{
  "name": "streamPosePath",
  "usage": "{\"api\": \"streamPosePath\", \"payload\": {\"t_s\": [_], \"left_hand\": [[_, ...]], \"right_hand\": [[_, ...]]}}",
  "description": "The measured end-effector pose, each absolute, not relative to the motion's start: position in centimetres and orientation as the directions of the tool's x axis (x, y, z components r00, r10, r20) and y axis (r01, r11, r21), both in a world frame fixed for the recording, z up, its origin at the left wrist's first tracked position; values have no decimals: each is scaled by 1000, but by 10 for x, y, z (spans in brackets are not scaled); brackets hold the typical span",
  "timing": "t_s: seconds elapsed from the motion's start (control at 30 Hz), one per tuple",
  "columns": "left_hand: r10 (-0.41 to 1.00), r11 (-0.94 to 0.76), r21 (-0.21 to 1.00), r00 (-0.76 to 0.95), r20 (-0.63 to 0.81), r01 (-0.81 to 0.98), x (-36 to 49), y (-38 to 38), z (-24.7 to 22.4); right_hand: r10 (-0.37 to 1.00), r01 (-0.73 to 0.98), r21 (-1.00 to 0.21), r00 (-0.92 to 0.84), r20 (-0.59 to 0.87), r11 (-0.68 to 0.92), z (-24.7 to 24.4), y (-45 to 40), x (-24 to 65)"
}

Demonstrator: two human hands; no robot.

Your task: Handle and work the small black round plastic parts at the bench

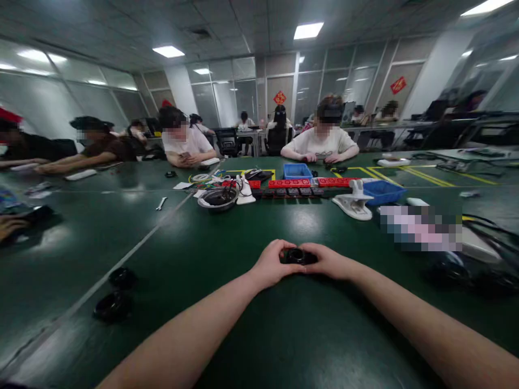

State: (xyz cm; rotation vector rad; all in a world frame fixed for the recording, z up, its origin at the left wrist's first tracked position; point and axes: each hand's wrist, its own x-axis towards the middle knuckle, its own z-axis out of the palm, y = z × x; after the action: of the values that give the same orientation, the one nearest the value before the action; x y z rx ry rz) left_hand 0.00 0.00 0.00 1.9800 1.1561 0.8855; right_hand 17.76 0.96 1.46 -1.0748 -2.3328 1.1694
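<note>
The worktop (284, 346) is showing a dark green, glossy surface, a pale line (133, 250) running diagonally across its left side. Two black rounded parts (122, 277) are lying just right of the line; a small wrench (161, 203) is lying left of it. Farther off, a round dish (218, 207), red power strips (289, 183) and a blue bin (298, 176) are sitting grouped. A white stand (357, 201) is resting beside a blue tray (389, 198).

One camera sits on the person's head. It looks forward and a bit down — past the left hand (272, 263) and right hand (327, 260), both near, over the green table (219, 243) to the far wall (279, 82), with the ceiling (251, 19) on top.
</note>
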Motion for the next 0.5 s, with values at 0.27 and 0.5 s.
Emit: {"api": "streamPosePath", "payload": {"t_s": [0.27,0.5], "left_hand": [[943,-332,767,191,272,549,10,-7,-7],[922,-374,783,292,255,497,3,-1,-4]], "right_hand": [[914,727,-563,-375,155,394,-9,9,166],[803,560,-623,-564,196,546,-3,7,170]]}}
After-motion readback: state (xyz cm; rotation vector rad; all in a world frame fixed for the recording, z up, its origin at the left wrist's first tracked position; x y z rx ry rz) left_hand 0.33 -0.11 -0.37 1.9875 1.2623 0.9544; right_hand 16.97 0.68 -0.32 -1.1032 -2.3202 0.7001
